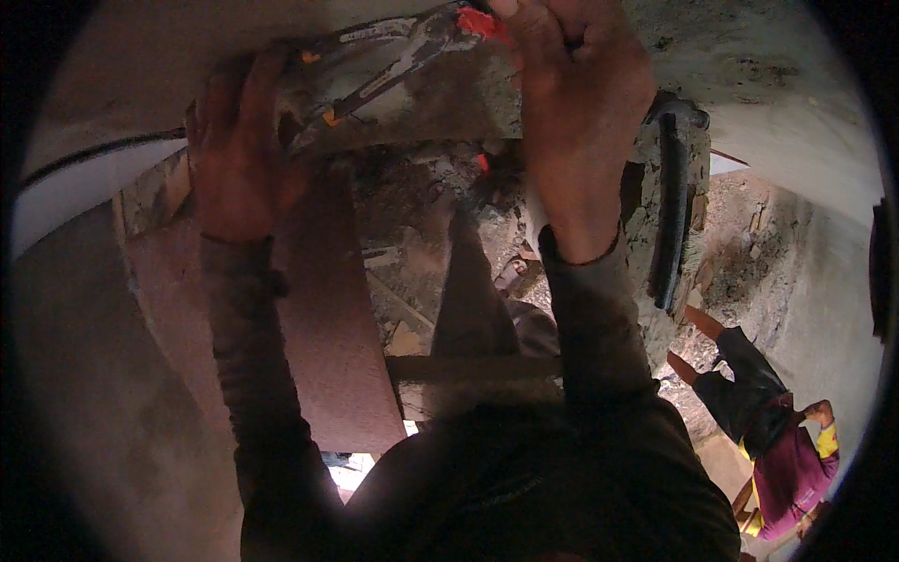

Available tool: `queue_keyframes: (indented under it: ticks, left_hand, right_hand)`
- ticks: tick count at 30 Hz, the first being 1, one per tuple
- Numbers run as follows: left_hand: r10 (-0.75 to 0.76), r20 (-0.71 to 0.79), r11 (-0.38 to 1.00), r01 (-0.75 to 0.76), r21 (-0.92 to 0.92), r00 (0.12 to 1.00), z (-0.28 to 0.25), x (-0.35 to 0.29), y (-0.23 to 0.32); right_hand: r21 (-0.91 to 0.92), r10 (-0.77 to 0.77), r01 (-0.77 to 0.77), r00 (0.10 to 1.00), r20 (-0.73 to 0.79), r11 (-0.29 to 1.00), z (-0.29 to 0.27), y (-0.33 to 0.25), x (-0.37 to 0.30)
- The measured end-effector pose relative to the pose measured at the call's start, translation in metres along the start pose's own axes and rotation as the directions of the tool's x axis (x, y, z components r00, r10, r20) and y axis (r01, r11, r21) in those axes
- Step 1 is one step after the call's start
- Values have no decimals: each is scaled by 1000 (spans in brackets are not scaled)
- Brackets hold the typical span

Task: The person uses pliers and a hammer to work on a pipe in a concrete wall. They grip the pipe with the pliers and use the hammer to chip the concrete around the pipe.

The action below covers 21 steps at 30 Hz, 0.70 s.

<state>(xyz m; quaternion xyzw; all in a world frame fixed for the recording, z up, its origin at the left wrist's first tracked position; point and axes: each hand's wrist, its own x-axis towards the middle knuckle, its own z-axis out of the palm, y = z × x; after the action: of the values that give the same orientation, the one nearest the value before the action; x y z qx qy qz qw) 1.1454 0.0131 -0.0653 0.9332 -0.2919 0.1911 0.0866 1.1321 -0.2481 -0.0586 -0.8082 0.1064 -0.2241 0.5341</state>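
At the top of the head view, worn metal pliers (398, 70) with orange bits on their handles lie across in front of a grey wall surface. My left hand (245, 140) is closed round the handle ends. The jaws reach a small red piece (480, 23) near the upper edge. Beside it is my right hand (585, 103), fingers pinched together, with the red piece running up against them. The fingertips are partly cut off by the picture's edge, so the exact grip is hard to see. A dark hammer (670, 206) lies right of my right wrist.
A reddish-brown board (323, 318) stands below my left arm. A wooden bar (478, 368) crosses before my body. Far below is rubble-strewn ground (407, 225). At lower right another person in a maroon vest (791, 473) stands beside the grey wall (829, 300).
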Motion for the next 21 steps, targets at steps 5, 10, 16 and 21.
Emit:
queue_keyframes:
  ticks: [5, 10, 16, 21]
  left_hand:
    - [-32, 25, 998, 31, 51, 999, 1, -4, -3]
    - [-22, 42, 1000, 21, 21, 999, 4, -5, -12]
    - [-20, 19, 999, 19, 31, 1000, 3, 0, -4]
    - [-42, 29, 996, 40, 77, 999, 4, -3, -7]
  right_hand:
    - [-86, 113, -109, 993, 36, 990, -4, -9, 3]
    - [85, 95, -107, 986, 134, 991, -13, -3, 3]
    - [429, 107, -201, 967, 233, 881, -28, -5, 4]
    - [332, 212, -264, 960, 185, 906, -15, 0, 0]
